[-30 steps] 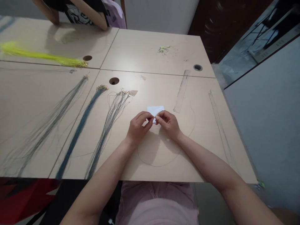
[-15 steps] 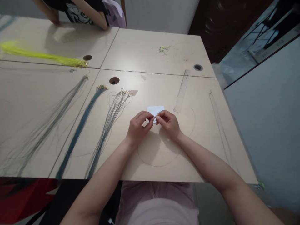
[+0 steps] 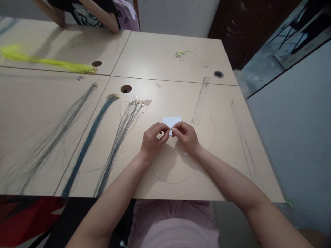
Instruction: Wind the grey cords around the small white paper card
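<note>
My left hand and my right hand meet fingertip to fingertip above a small white paper. Both are closed in a pinch on a thin cord, whose loose length curves over the table below my wrists and up past my right forearm. What exactly sits between the fingertips is too small to make out. Left of my hands lies a bundle of grey cords with gold-coloured metal ends. A clear ruler rests beyond my right hand.
Further left are a blue-green cord bundle, another grey bundle and a bright yellow bundle. Yellow-green scraps lie at the back. Thin cords stretch along the right side. A person leans on the far edge.
My hands stay almost in the same place, with only a slight shift at the fingertips. Across the table the person's arms have moved a little.
</note>
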The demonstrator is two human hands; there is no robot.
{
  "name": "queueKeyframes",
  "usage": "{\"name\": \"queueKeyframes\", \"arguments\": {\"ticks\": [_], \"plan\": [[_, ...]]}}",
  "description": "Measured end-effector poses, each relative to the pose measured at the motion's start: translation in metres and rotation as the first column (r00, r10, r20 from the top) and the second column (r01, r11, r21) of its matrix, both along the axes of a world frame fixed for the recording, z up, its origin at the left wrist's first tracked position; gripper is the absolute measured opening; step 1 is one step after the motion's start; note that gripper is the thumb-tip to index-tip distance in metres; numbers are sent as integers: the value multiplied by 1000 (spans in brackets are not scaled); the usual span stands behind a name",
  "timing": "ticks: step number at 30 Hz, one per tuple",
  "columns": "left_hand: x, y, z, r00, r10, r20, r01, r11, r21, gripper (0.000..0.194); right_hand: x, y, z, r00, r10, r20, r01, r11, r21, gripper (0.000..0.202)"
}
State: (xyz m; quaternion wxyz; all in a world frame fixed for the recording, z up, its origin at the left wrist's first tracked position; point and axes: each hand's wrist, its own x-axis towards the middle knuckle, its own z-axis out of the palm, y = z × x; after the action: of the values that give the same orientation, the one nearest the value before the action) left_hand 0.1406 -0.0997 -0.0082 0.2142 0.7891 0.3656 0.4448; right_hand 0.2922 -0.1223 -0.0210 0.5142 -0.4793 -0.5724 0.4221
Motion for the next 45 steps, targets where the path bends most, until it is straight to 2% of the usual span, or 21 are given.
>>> {"name": "queueKeyframes", "arguments": {"ticks": [9, 21, 45], "plan": [[1, 0, -4, 1000, 19, 4, -19, 997, -81, 4, 0, 0, -1, 1000, -5, 12, 5, 1000, -1, 15], [1, -1, -3, 999, 14, 49, -8, 994, -106, 4, 0, 0, -2, 1000, -19, -7, 19, 1000, 3, 14], [1, -1, -2, 1000, 13, 10, -12, 998, -57, 3, 1, 0, -2, 1000, 3, -5, -3, 1000, 8, 14]]}}
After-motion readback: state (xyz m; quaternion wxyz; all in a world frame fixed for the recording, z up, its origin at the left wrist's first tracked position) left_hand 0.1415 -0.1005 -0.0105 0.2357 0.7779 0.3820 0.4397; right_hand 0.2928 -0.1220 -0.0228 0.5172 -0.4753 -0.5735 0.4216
